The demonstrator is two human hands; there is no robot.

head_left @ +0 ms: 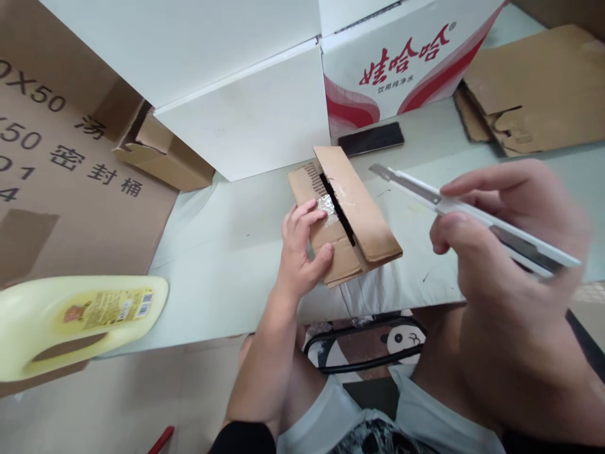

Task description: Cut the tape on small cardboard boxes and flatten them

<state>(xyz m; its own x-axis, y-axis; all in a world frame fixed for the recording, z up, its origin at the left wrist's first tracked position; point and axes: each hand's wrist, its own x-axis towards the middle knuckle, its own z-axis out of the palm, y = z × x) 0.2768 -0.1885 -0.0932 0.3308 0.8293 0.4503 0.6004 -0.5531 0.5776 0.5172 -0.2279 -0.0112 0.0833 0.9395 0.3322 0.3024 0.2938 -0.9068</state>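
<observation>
A small brown cardboard box [363,208] sits on the table in front of me, one top flap raised and a dark gap showing beside it. My left hand [302,243] grips its left part, fingertips on clear tape [327,208] over the other flap and thumb near the front edge. To the right, my right hand [501,233] is closed around a white box cutter [466,205]. Its blade is out, pointing left toward the box without touching it. Motion blurs the right hand a little. What lies inside the box is hidden.
Behind the box lies a black phone [372,139], by a white and red carton [401,69]. Flattened cardboard [548,94] lies at the back right. On the left are a large carton [118,214], a small open box [174,157] and a yellow bottle [113,284].
</observation>
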